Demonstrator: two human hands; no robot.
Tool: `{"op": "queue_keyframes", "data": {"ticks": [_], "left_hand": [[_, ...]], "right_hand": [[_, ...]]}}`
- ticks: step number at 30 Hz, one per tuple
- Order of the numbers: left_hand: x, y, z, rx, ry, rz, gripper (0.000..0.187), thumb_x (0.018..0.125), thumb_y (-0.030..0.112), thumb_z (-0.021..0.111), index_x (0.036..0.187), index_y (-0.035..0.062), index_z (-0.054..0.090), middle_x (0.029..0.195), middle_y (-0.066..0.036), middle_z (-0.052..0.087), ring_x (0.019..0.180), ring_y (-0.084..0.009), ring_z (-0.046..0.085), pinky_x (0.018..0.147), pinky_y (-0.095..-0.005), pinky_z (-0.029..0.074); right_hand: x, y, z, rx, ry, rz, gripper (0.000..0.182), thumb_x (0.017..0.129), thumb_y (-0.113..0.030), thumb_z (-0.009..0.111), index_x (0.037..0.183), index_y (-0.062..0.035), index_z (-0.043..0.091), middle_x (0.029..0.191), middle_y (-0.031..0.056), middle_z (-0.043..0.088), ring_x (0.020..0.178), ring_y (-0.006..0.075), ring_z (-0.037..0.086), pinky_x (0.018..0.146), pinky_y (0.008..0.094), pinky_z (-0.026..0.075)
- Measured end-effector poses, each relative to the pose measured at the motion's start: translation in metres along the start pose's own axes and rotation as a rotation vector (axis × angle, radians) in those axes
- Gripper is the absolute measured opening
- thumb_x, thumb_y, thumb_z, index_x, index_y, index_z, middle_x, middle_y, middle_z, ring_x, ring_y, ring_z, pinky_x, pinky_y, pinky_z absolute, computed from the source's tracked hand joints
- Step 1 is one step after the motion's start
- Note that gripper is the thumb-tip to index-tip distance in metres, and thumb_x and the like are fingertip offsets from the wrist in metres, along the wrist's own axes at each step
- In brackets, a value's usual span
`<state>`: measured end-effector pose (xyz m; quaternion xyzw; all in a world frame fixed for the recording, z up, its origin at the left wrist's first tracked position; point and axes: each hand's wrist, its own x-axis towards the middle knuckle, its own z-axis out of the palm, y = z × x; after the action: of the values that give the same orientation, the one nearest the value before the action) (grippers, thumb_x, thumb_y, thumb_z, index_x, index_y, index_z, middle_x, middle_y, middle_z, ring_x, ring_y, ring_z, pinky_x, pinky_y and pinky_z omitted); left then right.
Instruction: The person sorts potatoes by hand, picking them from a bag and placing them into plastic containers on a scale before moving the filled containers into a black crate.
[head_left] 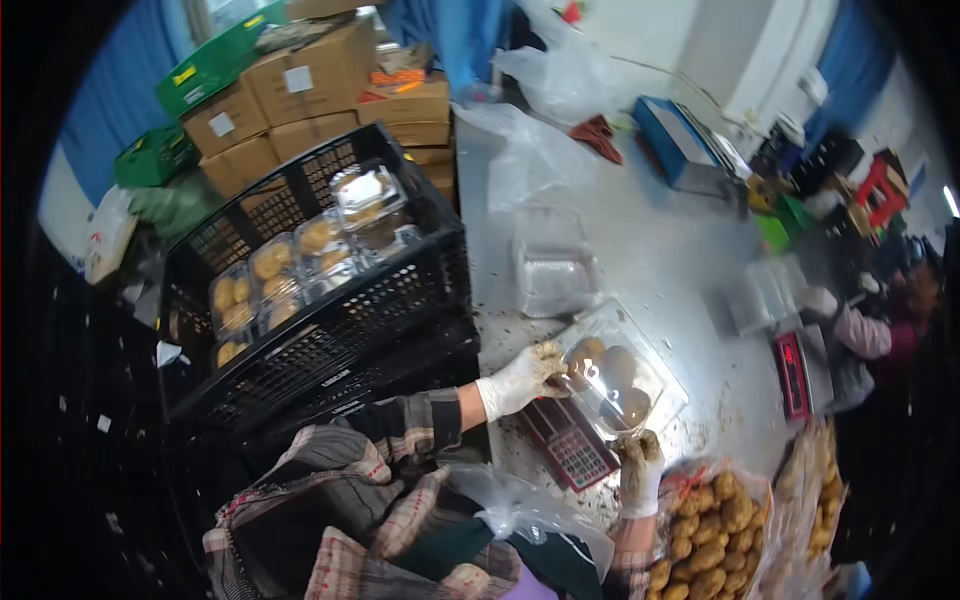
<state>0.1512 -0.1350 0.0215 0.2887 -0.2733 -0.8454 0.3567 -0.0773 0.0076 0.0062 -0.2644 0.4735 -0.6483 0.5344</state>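
Observation:
A clear plastic box of potatoes (612, 382) is held between my two gloved hands, above the weighing scale (570, 442) with its red keypad panel. My left hand (528, 380), in a dirty white glove, grips the box at its left side. At the box's lower edge, my right hand (641, 470) has its fingers closed on the corner. Several potatoes show through the shiny lid. Beyond the box, an empty clear container (556, 272) rests on the metal table (660, 245).
A black crate (330, 310) with packed boxes stands at the left. A sack of potatoes (712, 530) is at the lower right. Across the table, a co-worker's gloved hand (820, 301) is near another scale (792, 376). Plastic bags (535, 150) and a blue box (675, 140) lie farther back.

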Motion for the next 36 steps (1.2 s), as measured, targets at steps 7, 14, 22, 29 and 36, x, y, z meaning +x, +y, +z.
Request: {"op": "queue_keyframes", "data": {"ticks": [7,14,22,29,36], "left_hand": [[-0.107,0.201,-0.012,0.08,0.072,0.503,0.021,0.095,0.02,0.047,0.113,0.009,0.051,0.122,-0.012,0.052,0.11,-0.0271,0.055,0.089,-0.0557,0.049],[-0.192,0.358,-0.19,0.113,0.554,0.658,0.042,0.095,0.036,0.032,0.121,0.0085,0.05,0.12,-0.013,0.054,0.113,-0.0294,0.051,0.092,-0.0594,0.041],[-0.164,0.339,-0.307,0.663,0.857,0.232,0.033,0.093,0.025,0.051,0.12,0.007,0.054,0.125,-0.015,0.052,0.11,-0.0327,0.051,0.084,-0.0612,0.043],[-0.151,0.315,-0.137,0.909,0.65,0.386,0.035,0.096,0.021,0.047,0.126,0.0031,0.048,0.112,-0.002,0.059,0.096,-0.0138,0.058,0.071,-0.026,0.051],[-0.078,0.134,0.053,0.964,-0.107,0.489,0.037,0.096,0.024,0.051,0.117,-0.0061,0.057,0.109,-0.016,0.065,0.106,-0.0218,0.061,0.094,-0.0326,0.046]], "right_hand": [[0.007,-0.04,0.041,-0.35,-0.174,-0.113,0.048,0.093,-0.029,0.059,0.125,0.0048,0.047,0.099,0.0136,0.064,0.083,0.0185,0.064,0.08,0.0324,0.052],[-0.01,0.004,-0.031,-0.091,0.136,0.04,0.036,0.093,-0.02,0.058,0.117,0.0065,0.052,0.089,0.0139,0.065,0.071,0.018,0.062,0.065,0.0274,0.051],[-0.023,0.021,-0.042,-0.126,0.127,0.053,0.034,0.095,-0.023,0.055,0.117,0.0031,0.053,0.092,0.0142,0.066,0.074,0.0192,0.065,0.066,0.028,0.053],[-0.053,0.041,-0.082,-0.072,0.23,0.074,0.036,0.095,-0.02,0.055,0.119,0.0056,0.051,0.094,0.0168,0.066,0.077,0.0223,0.065,0.068,0.0285,0.053],[-0.089,0.072,-0.096,-0.04,0.363,0.05,0.032,0.094,-0.019,0.055,0.116,0.0054,0.056,0.096,0.0146,0.067,0.076,0.0185,0.064,0.066,0.0287,0.052]]}}
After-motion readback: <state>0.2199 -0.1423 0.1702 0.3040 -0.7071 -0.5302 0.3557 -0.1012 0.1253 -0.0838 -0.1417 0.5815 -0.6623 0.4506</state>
